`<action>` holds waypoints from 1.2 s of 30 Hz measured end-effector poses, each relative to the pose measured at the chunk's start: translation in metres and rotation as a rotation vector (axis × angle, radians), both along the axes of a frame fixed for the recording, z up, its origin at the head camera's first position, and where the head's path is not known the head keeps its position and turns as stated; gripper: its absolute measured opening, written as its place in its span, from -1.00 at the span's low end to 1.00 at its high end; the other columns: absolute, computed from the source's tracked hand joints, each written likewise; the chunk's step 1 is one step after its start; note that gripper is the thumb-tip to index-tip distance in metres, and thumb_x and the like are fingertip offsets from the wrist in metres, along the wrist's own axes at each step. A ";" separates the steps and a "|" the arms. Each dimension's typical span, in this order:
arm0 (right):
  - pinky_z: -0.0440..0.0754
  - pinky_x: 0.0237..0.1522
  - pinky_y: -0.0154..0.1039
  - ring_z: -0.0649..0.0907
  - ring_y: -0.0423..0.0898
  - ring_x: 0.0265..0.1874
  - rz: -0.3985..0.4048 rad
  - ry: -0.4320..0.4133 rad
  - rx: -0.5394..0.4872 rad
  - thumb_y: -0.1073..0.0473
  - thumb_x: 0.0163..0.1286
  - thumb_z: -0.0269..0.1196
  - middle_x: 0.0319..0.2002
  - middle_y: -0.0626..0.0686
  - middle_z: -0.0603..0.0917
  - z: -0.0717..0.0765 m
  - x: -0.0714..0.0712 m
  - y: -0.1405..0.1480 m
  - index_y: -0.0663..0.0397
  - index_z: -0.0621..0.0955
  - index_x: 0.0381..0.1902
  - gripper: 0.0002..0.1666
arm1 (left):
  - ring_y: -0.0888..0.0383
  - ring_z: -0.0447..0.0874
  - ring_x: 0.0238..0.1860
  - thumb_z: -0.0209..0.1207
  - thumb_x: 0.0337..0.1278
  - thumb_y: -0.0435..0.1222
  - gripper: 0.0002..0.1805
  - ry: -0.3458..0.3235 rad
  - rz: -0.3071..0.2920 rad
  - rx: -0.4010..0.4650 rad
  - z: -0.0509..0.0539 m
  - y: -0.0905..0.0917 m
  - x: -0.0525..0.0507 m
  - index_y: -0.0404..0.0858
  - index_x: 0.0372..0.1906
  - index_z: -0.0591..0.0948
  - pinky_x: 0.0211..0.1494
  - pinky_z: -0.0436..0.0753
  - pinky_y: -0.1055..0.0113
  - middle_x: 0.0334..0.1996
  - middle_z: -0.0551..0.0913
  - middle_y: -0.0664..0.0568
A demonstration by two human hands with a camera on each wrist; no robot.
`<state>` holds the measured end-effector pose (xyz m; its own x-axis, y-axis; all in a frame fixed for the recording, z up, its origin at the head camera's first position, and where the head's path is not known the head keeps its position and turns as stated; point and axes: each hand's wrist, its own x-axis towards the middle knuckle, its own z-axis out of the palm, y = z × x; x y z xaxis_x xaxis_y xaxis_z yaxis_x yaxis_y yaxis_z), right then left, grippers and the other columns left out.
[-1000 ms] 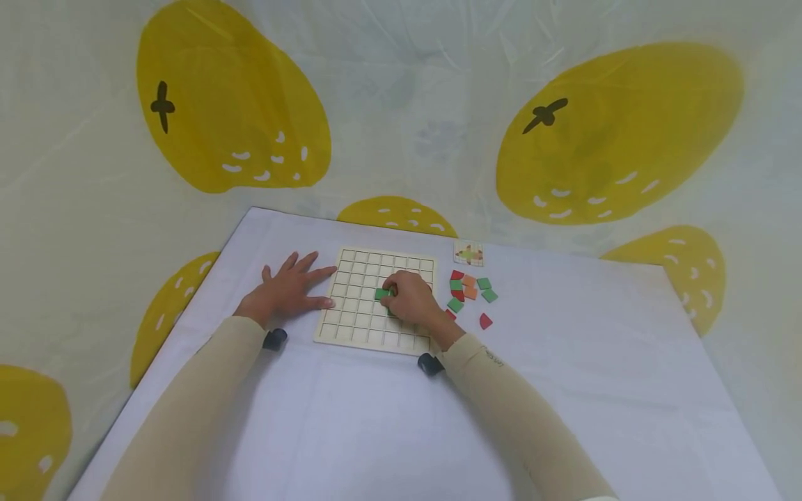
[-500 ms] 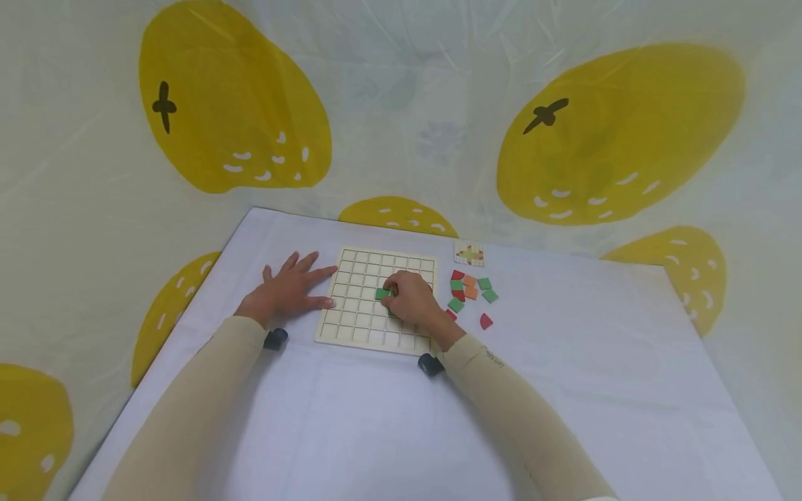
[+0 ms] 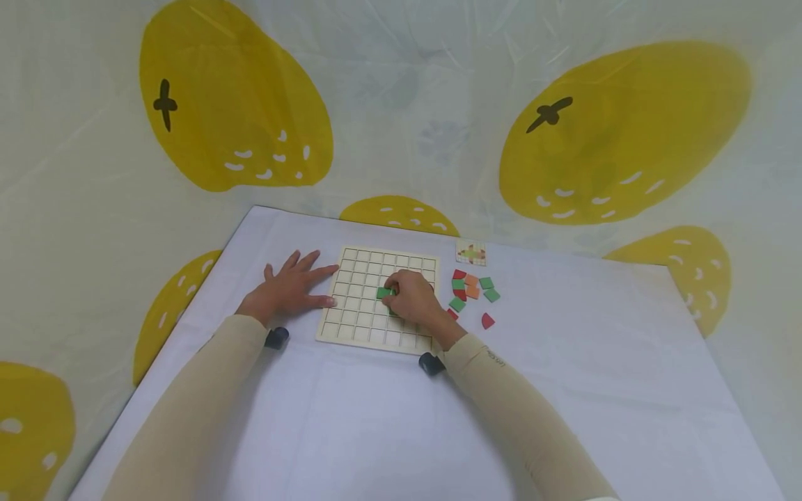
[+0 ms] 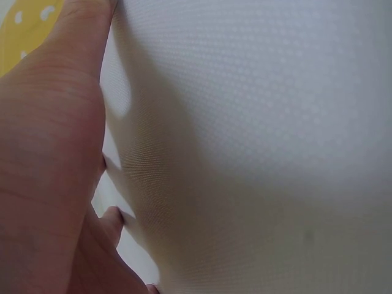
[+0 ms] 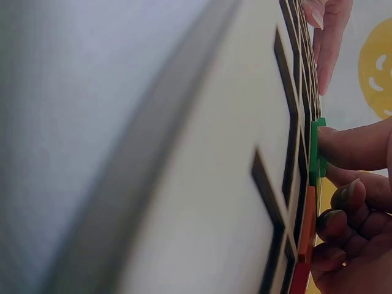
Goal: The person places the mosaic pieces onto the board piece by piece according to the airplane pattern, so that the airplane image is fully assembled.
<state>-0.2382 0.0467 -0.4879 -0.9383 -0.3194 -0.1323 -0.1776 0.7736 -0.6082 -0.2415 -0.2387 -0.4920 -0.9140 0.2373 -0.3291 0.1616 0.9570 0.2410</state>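
Nearest, two beige sleeves [image 3: 194,396] reach over the white-covered desk [image 3: 601,362]; a dark wrist camera [image 3: 431,364] sits just beside the near right corner of the gridded board [image 3: 341,333]; the left hand [image 3: 282,291] lies with spread fingers, grasping nothing, its index finger and thumb touching the board's left edge; the right hand [image 3: 413,298] is over the board's middle, thumb and finger pinching a green tile [image 5: 323,147] against or just beside a second green tile [image 5: 313,154], with an orange tile [image 5: 307,226] and a red tile [image 5: 299,278] by its curled fingers; whether the pinched piece is seated in a cell I cannot tell; since a second ago nothing has visibly shifted, so its placing seems unfinished; off the board's right edge lie loose green, orange and red pieces [image 3: 491,295]; farther, a patterned card [image 3: 470,252] lies near the desk's far edge, before a lemon-printed backdrop [image 3: 413,125].
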 end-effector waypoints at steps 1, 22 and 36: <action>0.55 -0.23 -0.25 0.57 -0.05 -0.23 0.000 0.002 0.000 0.11 0.36 0.45 -0.27 0.00 0.65 0.000 0.000 0.000 0.08 0.75 0.04 -0.67 | -0.33 -0.37 0.72 0.09 0.06 0.56 -0.02 0.000 0.000 -0.001 0.000 0.000 0.000 0.49 0.61 0.11 0.44 -0.21 -0.72 0.75 -0.17 0.03; 0.55 -0.21 -0.23 0.56 -0.04 -0.22 -0.016 0.016 -0.002 0.10 0.35 0.45 -0.30 0.02 0.62 0.000 0.001 0.001 0.07 0.76 -0.02 -0.71 | -0.33 -0.37 0.72 0.10 0.10 0.54 -0.03 0.000 -0.006 0.000 0.002 0.001 0.000 0.48 0.61 0.10 0.44 -0.21 -0.72 0.75 -0.17 0.02; 0.48 -0.27 -0.25 0.53 -0.06 -0.31 0.015 0.077 -0.019 0.10 0.36 0.43 -0.37 0.02 0.59 -0.002 -0.001 0.005 0.10 0.77 -0.10 -0.76 | -0.32 -0.38 0.72 0.08 0.12 0.53 -0.04 0.011 -0.011 -0.002 0.002 0.000 0.003 0.48 0.62 0.08 0.44 -0.22 -0.71 0.75 -0.18 0.03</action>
<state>-0.2396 0.0515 -0.4903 -0.9407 -0.3351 -0.0532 -0.2360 0.7588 -0.6071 -0.2389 -0.2389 -0.4897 -0.9149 0.2462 -0.3200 0.1742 0.9558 0.2370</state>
